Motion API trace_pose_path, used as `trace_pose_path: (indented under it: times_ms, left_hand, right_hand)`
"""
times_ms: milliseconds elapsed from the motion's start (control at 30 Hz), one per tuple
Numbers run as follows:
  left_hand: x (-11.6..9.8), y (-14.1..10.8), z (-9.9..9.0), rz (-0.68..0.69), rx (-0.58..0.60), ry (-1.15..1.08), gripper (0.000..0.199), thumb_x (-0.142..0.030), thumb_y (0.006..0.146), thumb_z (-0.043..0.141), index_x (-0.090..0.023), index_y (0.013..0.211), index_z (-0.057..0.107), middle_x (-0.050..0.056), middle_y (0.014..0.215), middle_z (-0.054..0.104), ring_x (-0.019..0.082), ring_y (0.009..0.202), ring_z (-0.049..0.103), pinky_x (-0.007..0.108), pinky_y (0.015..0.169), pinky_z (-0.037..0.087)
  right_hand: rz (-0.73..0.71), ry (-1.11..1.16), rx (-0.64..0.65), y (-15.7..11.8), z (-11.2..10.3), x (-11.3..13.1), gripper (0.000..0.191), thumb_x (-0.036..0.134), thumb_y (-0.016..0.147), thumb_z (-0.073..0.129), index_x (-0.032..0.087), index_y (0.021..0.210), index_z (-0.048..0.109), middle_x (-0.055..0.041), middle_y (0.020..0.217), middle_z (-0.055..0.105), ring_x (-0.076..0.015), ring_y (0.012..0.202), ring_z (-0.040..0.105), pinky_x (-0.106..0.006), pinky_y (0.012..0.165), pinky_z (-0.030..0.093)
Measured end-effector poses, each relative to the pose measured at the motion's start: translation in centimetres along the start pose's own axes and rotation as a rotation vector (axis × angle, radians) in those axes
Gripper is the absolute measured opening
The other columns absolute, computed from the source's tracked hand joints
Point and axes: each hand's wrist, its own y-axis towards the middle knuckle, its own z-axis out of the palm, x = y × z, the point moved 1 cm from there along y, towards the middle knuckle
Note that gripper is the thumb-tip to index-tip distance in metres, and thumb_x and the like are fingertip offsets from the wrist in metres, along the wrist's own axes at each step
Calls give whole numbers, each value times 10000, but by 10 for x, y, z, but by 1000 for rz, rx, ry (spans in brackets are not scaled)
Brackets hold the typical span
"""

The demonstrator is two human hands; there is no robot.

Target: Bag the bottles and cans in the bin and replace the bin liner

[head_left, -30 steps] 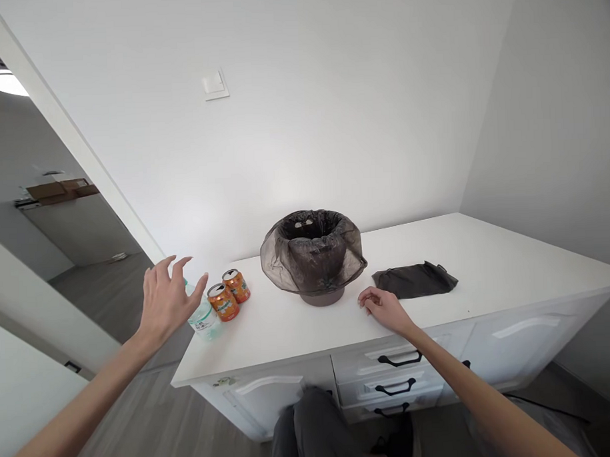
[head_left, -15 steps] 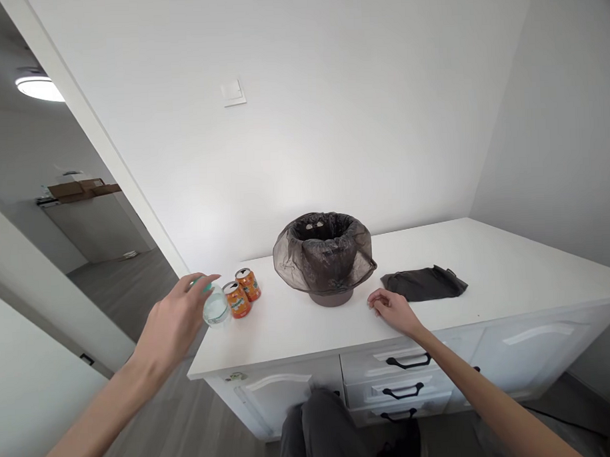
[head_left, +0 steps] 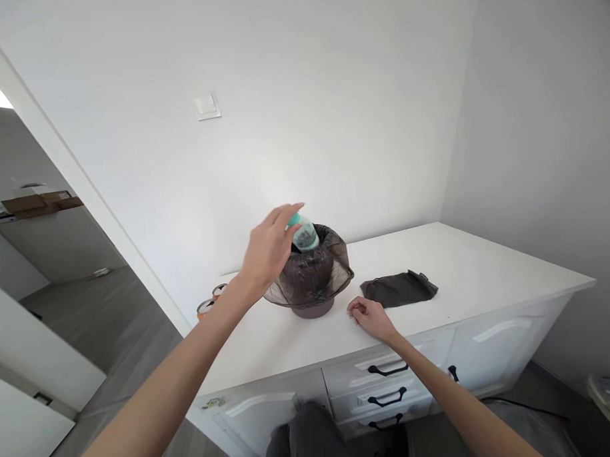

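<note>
White wall (head_left: 331, 121) backs a white cabinet (head_left: 261, 416) w/ black-handled drawers; its countertop (head_left: 496, 268) has a straight front edge & an R corner well past everything on it. Most open room: R end, plus a strip btwn bin & front edge. Brownish bin (head_left: 312, 311) stands upright near the back, lined w/ a see-thru dark bin liner (head_left: 339, 270) flaring over its rim. Flat dark plastic bag (head_left: 400, 290) lies R of it, apart. L forearm (head_left: 175, 376) crosses the L end. L hand (head_left: 268, 250) grips a clear plastic bottle (head_left: 306, 238) by its upper end. R hand (head_left: 371, 318) is near the front edge, btwn bin & plastic bag, fingers half curled; can't tell if clenched or slack. Bottle's at the bin mouth, tilted, base toward the opening, pale green tint; depth unclear. 2 orange drink cans (head_left: 206, 308), mostly behind L forearm. Bottle cap (head_left: 294, 219): teal, at the fingers.
</note>
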Motion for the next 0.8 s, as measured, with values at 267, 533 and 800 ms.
trace_pose_path:
  times_ms: [267,533,800]
  left_hand:
    - [60,-25,54,-287,127,-170,512,-520,1101,289,-283,1302,695,41,1332,735,257,1261,655,400,1093,483]
    - [148,-127,-11,-509,99,179,556,-562,1055,317,-208,1339,638,128,1380,662,316,1338,540,476,1144,395]
    - [196,-197,-13,-744,387,296,773,-654,931,469,-124,1492,500,224,1530,538,415,1416,491,528,1133,420]
  right_hand:
    - [10,32,13,-5,-3,26,175,248,784,480,237,807,654,-8,733,715,-181,616,650,-299,676,494]
    - [26,-7,4,-12,-2,38,200,307,757,469,244,793,655,-4,719,707,-177,604,633,-299,670,485]
    - [43,-71,16,-13,-2,26,200,298,784,492,233,824,676,-6,752,726,-184,649,645,-302,708,483]
